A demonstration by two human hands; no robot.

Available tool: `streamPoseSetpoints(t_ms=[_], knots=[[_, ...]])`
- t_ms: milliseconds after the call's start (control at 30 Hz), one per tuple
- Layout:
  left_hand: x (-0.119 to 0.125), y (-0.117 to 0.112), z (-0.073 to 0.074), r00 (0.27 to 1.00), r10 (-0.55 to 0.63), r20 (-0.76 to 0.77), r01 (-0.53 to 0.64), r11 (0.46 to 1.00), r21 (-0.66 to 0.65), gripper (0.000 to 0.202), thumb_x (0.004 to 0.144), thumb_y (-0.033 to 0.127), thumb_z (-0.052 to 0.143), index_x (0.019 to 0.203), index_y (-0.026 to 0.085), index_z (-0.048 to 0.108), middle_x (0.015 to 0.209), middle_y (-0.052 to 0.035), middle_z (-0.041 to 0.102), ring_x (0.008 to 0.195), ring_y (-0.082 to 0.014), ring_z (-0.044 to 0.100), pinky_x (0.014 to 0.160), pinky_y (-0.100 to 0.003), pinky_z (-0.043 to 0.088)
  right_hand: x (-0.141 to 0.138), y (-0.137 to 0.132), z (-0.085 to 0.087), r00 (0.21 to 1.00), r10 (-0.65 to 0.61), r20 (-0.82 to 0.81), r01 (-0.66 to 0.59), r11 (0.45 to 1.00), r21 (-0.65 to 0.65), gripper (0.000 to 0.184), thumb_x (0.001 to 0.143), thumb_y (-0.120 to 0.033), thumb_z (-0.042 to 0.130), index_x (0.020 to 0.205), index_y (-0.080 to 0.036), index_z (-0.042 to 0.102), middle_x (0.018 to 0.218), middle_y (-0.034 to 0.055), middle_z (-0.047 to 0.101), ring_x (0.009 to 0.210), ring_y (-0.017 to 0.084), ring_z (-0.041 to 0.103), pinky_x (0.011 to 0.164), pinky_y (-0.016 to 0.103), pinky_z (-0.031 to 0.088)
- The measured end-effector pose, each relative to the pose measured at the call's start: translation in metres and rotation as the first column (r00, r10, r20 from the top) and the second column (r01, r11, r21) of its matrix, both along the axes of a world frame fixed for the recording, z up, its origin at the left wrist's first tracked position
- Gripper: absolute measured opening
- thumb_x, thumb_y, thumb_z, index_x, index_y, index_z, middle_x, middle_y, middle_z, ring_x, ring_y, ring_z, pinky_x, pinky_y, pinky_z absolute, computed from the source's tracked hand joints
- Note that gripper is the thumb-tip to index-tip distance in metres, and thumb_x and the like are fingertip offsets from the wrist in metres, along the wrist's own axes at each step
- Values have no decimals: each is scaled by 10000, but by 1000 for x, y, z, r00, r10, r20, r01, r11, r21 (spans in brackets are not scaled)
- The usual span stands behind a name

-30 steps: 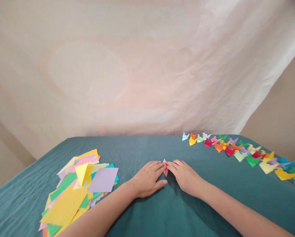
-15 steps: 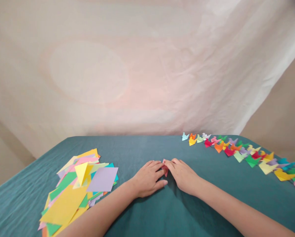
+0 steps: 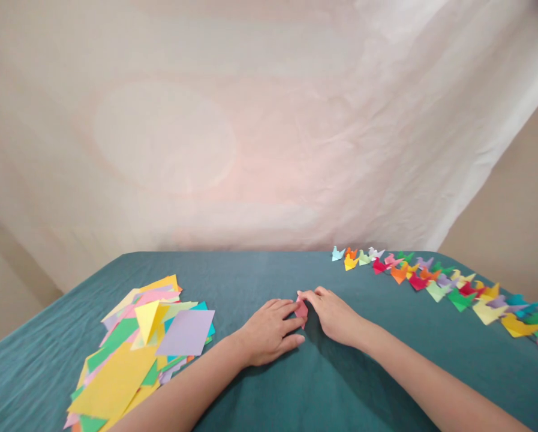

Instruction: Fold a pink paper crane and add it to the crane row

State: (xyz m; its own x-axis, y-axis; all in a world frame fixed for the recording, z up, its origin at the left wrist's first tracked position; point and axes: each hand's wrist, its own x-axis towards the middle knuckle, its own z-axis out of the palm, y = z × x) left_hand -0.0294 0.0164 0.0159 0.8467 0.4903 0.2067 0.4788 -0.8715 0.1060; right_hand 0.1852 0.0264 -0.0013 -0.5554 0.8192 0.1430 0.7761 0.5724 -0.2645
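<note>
A small folded piece of pink paper lies on the green cloth between my two hands. My left hand rests flat with its fingers spread, index and middle fingertips touching the paper's left edge. At the paper's upper tip, my right hand has its index finger and thumb pinched together. Its other fingers are curled under, and the thumb is mostly hidden.
To the left is a loose pile of coloured paper squares, with a lilac square and a folded yellow piece on top. Rows of folded paper birds run along the right side. A pale cloth hangs behind the table.
My right hand's fingers have shifted slightly up and off the paper's middle to its tip, so more of the pink paper shows. My left hand stays nearly in place.
</note>
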Motion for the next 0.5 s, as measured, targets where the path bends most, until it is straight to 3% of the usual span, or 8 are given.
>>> streamPoseSetpoints(t_ms=[100,167,300,500], knots=[[-2,0,0,1000,8,1,-8,1000,6,381,927,433,340,1236,265,486,1297,-58,461,1208,-241,391,1012,-407,299,14,6,-7,970,-45,-238,17,993,-119,643,670,49,320,1267,-163,426,1204,89,542,1026,152,519,899,311,413],[-3,1,1,1000,17,5,-17,1000,4,369,921,433,357,1226,278,496,1271,-50,472,1192,-243,394,1010,-410,302,20,5,-9,955,-48,-293,4,989,-149,707,635,49,303,1298,-176,399,1221,78,535,1027,143,530,931,331,405],[-4,1,2,1000,21,6,-21,1000,-6,354,916,433,371,1201,285,518,1236,-47,475,1166,-246,395,1013,-423,299,16,-10,-2,984,94,-150,-101,994,-36,657,705,14,328,1327,-186,395,1333,74,459,1168,174,426,994,371,341],[-5,1,3,1000,21,2,-21,1000,-7,367,917,438,361,1214,284,510,1252,-51,459,1185,-262,370,1022,-442,288,2,-26,5,997,58,57,-61,997,47,548,782,-26,359,1294,-198,449,1319,74,472,1089,212,427,905,378,389]])
